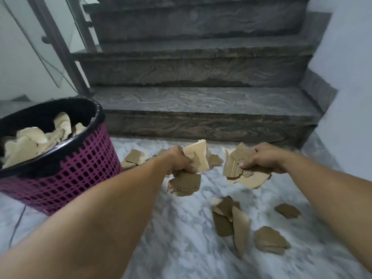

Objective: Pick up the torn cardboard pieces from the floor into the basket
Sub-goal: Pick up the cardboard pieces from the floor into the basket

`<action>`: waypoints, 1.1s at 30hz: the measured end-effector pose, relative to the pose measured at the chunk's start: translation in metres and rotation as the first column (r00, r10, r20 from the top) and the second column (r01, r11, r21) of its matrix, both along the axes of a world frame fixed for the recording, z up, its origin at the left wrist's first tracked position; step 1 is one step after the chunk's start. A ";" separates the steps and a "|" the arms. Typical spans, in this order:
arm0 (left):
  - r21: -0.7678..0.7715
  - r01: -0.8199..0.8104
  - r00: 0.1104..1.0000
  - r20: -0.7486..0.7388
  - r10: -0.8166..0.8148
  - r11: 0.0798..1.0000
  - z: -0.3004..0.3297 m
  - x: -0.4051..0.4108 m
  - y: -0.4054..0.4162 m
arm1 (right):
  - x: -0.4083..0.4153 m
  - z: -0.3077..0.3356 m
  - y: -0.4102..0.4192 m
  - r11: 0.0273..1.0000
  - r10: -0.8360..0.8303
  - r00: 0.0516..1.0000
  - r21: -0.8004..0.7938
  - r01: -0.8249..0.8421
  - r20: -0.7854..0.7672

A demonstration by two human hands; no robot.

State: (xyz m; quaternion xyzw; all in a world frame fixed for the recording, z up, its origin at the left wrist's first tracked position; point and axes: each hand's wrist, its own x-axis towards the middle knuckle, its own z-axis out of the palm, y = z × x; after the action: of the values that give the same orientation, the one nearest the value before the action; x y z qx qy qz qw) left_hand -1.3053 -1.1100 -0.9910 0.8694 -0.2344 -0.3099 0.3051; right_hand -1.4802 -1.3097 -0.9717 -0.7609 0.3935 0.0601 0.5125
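Here, I saw my left hand (179,161) gripping pale cardboard pieces (196,158) and my right hand (263,158) clutching a corrugated piece (236,161). More scraps (229,220) lay on the floor (181,238) toward five o'clock; the basket (80,168) stood at nine o'clock.

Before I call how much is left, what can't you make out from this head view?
- Basket: left part cut off by the frame edge; its depth is buried under cardboard.
- Pieces under the left hand and right hand: count hidden by the fingers.
- Floor behind both forearms: hidden.
- Scraps by the basket: blurred, number unclear.
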 end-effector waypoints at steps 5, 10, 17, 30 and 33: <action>-0.024 -0.053 0.998 0.036 0.054 0.998 0.096 0.045 0.043 | 0.051 0.056 0.040 0.999 0.012 0.986 0.041 -0.019 0.166; -0.130 -0.176 0.982 0.053 0.184 0.976 0.170 0.089 0.110 | 0.122 0.113 0.097 0.998 0.067 0.960 -0.001 -0.069 0.272; -0.144 -0.357 0.930 0.033 0.365 0.923 0.207 0.150 0.229 | 0.229 0.158 0.205 0.984 0.116 0.892 0.073 -0.163 0.437; 0.021 -0.471 0.869 0.185 0.460 0.882 0.145 0.202 0.315 | 0.290 0.134 0.283 0.976 0.217 0.876 -0.123 -0.181 0.432; -0.117 -0.466 0.829 0.289 0.479 0.877 0.147 0.198 0.284 | 0.253 0.141 0.248 0.958 0.280 0.872 -0.170 -0.230 0.402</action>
State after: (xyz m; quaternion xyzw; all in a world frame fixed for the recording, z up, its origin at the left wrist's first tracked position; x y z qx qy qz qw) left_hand -1.1069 -0.8262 -0.8442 0.9313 -0.0636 -0.0800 0.3495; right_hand -1.2268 -1.0615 -0.8303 -0.8296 0.1722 -0.0617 0.5275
